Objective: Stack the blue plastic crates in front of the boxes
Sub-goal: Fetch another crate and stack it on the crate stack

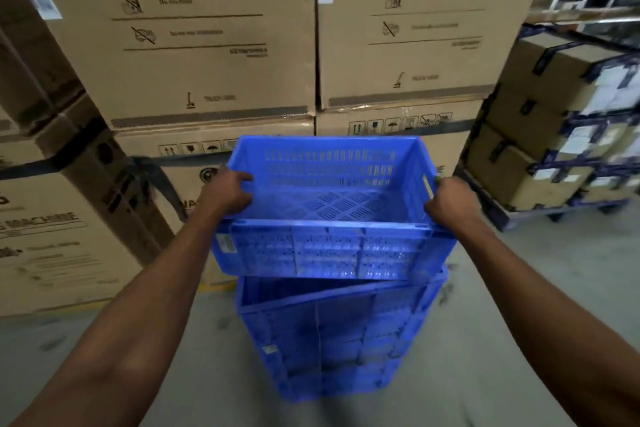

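Head view: the left hand (227, 192) grasps the left rim of the upper blue crate (329, 218), and the right hand (450, 199) curls round the slot in its right wall, a two-sided hold that likely keeps it level. It sits just above the crate stack (322, 340) on the floor (519, 288), before the cardboard boxes (207, 45), apparently so it can seat squarely.

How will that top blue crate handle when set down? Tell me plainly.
The top crate is probably light: it is empty, with slotted walls. Likely stiff, since both hands, left and right, hold its ends without visible sag. It may seat askew on the stack.
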Demonstrator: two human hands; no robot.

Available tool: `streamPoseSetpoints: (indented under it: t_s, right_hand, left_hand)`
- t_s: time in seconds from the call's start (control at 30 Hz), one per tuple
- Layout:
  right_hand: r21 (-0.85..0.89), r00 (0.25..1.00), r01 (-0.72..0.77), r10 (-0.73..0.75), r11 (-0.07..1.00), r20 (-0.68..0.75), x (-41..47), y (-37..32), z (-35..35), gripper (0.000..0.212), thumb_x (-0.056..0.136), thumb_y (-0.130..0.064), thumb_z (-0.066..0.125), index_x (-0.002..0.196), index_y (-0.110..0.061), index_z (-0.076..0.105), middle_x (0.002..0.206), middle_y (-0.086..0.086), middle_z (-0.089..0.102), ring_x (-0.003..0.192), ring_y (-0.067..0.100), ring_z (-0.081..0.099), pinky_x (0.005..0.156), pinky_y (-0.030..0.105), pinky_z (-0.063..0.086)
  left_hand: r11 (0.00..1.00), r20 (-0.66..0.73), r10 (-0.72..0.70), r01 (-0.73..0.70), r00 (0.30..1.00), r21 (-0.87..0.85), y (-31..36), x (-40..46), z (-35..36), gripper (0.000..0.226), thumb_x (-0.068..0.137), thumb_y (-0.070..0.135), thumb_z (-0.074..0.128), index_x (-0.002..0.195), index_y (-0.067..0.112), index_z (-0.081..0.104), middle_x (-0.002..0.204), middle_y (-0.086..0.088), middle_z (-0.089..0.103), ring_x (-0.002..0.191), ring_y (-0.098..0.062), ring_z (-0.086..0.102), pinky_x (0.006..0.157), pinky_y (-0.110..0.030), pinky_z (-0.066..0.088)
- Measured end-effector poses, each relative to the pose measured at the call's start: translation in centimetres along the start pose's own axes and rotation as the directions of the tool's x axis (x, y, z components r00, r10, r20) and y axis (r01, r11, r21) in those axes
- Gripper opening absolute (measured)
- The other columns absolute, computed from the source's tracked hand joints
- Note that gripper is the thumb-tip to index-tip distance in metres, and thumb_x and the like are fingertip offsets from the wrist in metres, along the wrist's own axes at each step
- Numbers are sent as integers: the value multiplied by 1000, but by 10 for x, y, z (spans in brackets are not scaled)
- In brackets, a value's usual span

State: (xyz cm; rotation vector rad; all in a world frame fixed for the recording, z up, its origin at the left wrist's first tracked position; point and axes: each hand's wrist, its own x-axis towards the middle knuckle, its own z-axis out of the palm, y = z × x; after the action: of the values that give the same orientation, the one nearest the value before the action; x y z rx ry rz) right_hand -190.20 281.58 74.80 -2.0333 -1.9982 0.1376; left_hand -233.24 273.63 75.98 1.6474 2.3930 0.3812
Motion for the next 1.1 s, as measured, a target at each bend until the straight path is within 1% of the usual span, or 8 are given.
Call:
streamPoseSetpoints:
  t_s: [0.13, 0.3, 0.47, 0.57, 0.73, 0.83, 0.93, 1.1]
  right_hand:
    - [-72, 1000, 9, -9, 997, 3, 10, -6, -7, 27, 81, -15, 61, 107, -9, 65, 106, 19, 67, 97, 38, 68, 75, 38, 52]
    - [-101, 998, 59, -56, 993, 34, 45, -7, -17, 30, 87, -19, 60, 115, -9, 65, 110, 19, 65, 102, 38, 64, 85, 41, 56]
    - [-129, 980, 198, -196, 972, 32, 16, -24, 0, 39, 93, -48, 55, 115, -20, 68, 128, 11, 55, 125, 38, 45, 100, 57, 40]
    - [-16, 922, 385, -384, 923, 43, -35, -8, 10, 82, 87, -84, 10, 91, -29, 72, 94, 5, 69, 102, 33, 63, 95, 50, 43]
    - [-28, 789, 614, -612, 789, 47, -69, 24, 4, 63, 93, -64, 9, 107, -29, 60, 93, 4, 66, 99, 34, 61, 82, 45, 47]
    - [-125, 831, 531, -544, 838, -117, -52, 40, 2, 59, 97, -61, 16, 113, -31, 64, 119, 4, 64, 125, 35, 46, 98, 52, 40]
    - [-112, 922, 386, -388, 916, 8, -13, 60, -9, 67, 97, -71, 22, 146, -31, 46, 165, 6, 25, 154, 31, 11, 117, 64, 12]
    - [-93, 955, 276, -262, 956, 141, 15, 53, -19, 111, 82, -86, 0, 146, -11, 50, 167, 11, 18, 154, 29, 15, 118, 64, 19]
  left_hand:
    - [998, 45, 4, -6, 999, 56, 3, -2, 7, 67, 88, 53, 73, 148, 32, 54, 160, -19, 30, 142, -39, 41, 112, -54, 43]
    - [992, 23, 122, -123, 992, 12, 38, -83, 39, 57, 97, 69, 48, 148, 43, 49, 172, -9, 16, 160, -30, -3, 121, -66, 1]
    - [985, -152, 172, -170, 973, 32, 54, -137, 70, 54, 101, 66, 32, 137, 39, 62, 130, 3, 69, 133, -28, 54, 113, -57, 24]
    - [982, -248, 172, -148, 953, 116, 46, -132, 64, 62, 93, 72, 28, 123, 38, 70, 111, 4, 76, 112, -29, 66, 96, -46, 40]
    - [979, -185, 187, -167, 965, 120, 39, -114, 38, 64, 88, 75, 34, 112, 31, 75, 101, -5, 78, 99, -33, 70, 87, -44, 49]
    - [977, -161, 189, -169, 969, 129, 44, -105, 36, 73, 84, 83, 27, 110, 32, 73, 96, -1, 76, 99, -29, 70, 84, -43, 47]
    - [967, -178, 193, -156, 965, 203, 65, -121, 50, 70, 86, 88, 29, 108, 37, 72, 94, 6, 74, 99, -25, 68, 87, -46, 50]
    - [937, -228, 255, -181, 940, 300, 70, -138, 71, 79, 91, 86, 13, 91, 28, 67, 70, 5, 51, 80, -30, 63, 63, -38, 45]
